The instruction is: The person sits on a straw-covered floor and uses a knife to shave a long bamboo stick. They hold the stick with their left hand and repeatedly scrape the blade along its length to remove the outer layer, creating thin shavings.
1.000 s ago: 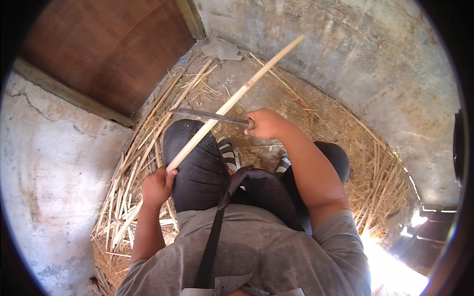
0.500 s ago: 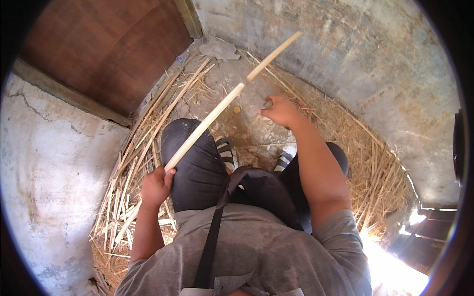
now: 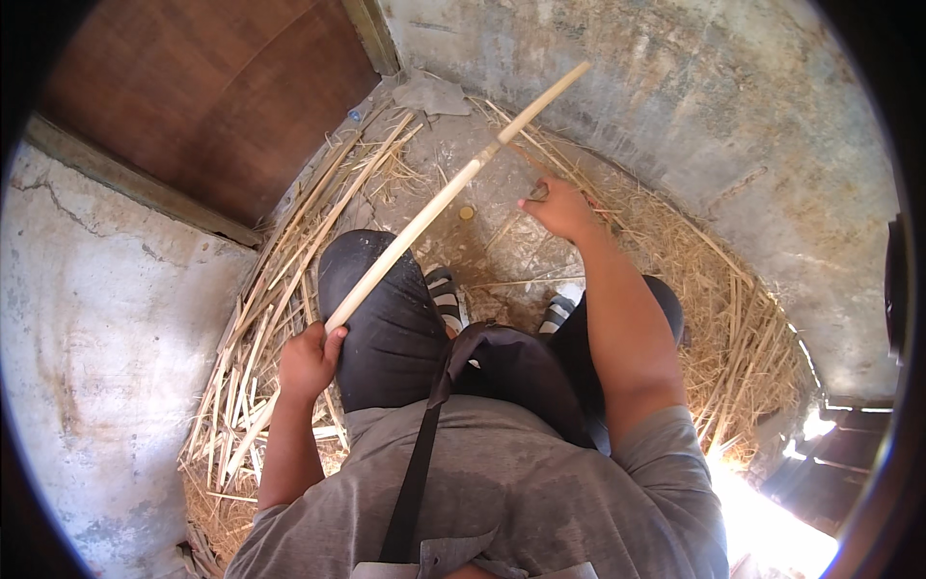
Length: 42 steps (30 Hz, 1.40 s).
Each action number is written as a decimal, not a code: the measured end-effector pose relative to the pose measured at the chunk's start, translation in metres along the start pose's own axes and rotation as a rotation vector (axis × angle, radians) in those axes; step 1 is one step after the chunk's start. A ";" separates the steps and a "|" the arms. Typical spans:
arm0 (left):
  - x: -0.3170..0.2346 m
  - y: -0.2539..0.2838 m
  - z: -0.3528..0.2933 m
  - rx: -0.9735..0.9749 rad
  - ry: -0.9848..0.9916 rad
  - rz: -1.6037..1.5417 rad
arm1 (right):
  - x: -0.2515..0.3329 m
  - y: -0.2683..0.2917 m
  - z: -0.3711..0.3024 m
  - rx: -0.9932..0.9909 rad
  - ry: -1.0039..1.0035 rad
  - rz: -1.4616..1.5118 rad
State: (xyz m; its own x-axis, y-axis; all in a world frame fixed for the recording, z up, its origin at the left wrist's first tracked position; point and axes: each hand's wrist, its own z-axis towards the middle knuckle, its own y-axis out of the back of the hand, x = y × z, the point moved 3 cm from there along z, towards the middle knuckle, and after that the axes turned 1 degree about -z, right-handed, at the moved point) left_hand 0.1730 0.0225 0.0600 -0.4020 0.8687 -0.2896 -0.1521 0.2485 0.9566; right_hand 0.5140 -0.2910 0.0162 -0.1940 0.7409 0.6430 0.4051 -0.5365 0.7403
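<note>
My left hand (image 3: 311,362) is closed around the near end of a long pale bamboo stick (image 3: 415,232). The stick slants up and away to the right, passing over my left knee, and a joint-like break in its surface shows past its middle. My right hand (image 3: 561,208) is closed to the right of the stick, apart from it. Something small and thin seems to be between its fingers, but I cannot make out what.
Split bamboo strips (image 3: 280,280) lie piled along the left wall. Shavings and more strips (image 3: 728,318) heap along the right. A small yellowish disc (image 3: 467,212) lies on the floor between my feet and the stick. A brown door panel (image 3: 222,106) stands at the far left.
My right hand has moved slightly right and away from me. The gap seen across the stick earlier now looks like a continuous joint. My left hand holds almost the same place.
</note>
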 end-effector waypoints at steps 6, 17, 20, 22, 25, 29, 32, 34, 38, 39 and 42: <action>0.001 0.000 0.001 0.011 -0.005 -0.007 | 0.009 -0.011 -0.007 0.105 0.016 0.062; 0.002 -0.003 0.001 -0.016 -0.008 0.000 | 0.036 -0.021 -0.018 0.209 0.301 -0.144; 0.000 -0.002 0.001 -0.011 -0.010 -0.020 | 0.014 -0.016 -0.005 0.039 0.159 -0.083; 0.002 -0.002 0.002 -0.011 -0.019 -0.011 | 0.004 -0.009 -0.002 -0.009 0.059 -0.019; 0.001 -0.002 0.001 -0.017 -0.025 0.004 | 0.003 -0.004 -0.003 0.049 -0.007 0.047; 0.004 -0.004 0.001 -0.013 -0.015 -0.024 | 0.011 -0.023 -0.006 0.078 0.181 0.014; 0.002 -0.003 0.001 -0.006 -0.011 -0.029 | 0.034 -0.032 -0.018 0.222 0.325 -0.089; 0.003 -0.003 0.001 -0.003 -0.002 -0.039 | 0.042 -0.033 -0.021 0.288 0.370 -0.131; 0.006 -0.006 0.001 -0.023 -0.013 -0.038 | 0.043 -0.026 -0.020 0.240 0.327 -0.123; 0.005 -0.005 0.000 -0.021 -0.007 -0.033 | 0.041 -0.023 -0.019 0.221 0.295 -0.118; 0.002 -0.005 0.001 -0.014 0.003 -0.030 | 0.023 -0.014 -0.010 0.057 0.139 -0.016</action>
State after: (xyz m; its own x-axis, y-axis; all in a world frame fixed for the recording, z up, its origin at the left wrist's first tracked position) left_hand 0.1736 0.0232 0.0546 -0.3997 0.8598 -0.3178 -0.1766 0.2680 0.9471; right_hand 0.4945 -0.2702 0.0226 -0.3214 0.6840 0.6549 0.4503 -0.4979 0.7411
